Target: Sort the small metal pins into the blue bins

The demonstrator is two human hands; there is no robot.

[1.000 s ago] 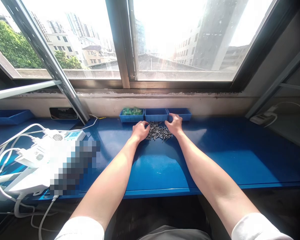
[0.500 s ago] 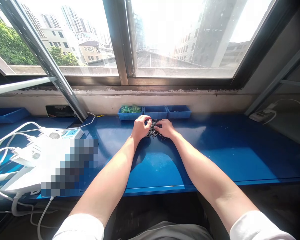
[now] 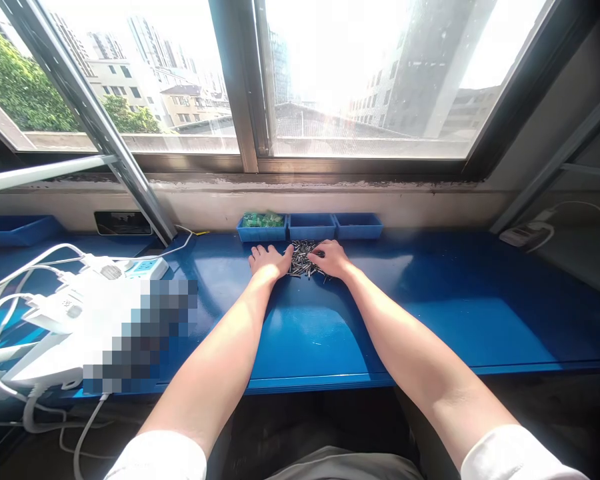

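A heap of small dark and silvery metal pieces [image 3: 303, 259] lies on the blue table [image 3: 315, 333], in front of three blue bins. My left hand [image 3: 271, 261] rests at the heap's left edge, fingers spread and palm down, the thumb beside the pieces. At the right side of the heap my right hand [image 3: 331, 258] is curled, its thumb and fingertips in among the pieces; whether it pinches one is too small to tell. The left bin [image 3: 262, 233] contains green items. The middle bin [image 3: 312, 227] and right bin [image 3: 359, 227] stand beside it.
A white device with plugs and cables [image 3: 105, 313] takes up the table's left side, partly pixelated. A metal post [image 3: 130, 180] rises behind it, near a dark phone-like object [image 3: 123, 223] and another blue tray [image 3: 17, 231]. A power strip [image 3: 523, 233] sits far right.
My left hand has moved off the heap to the left and its fingers have spread, so more of the pieces show. My right hand has stayed at nearly the same place.
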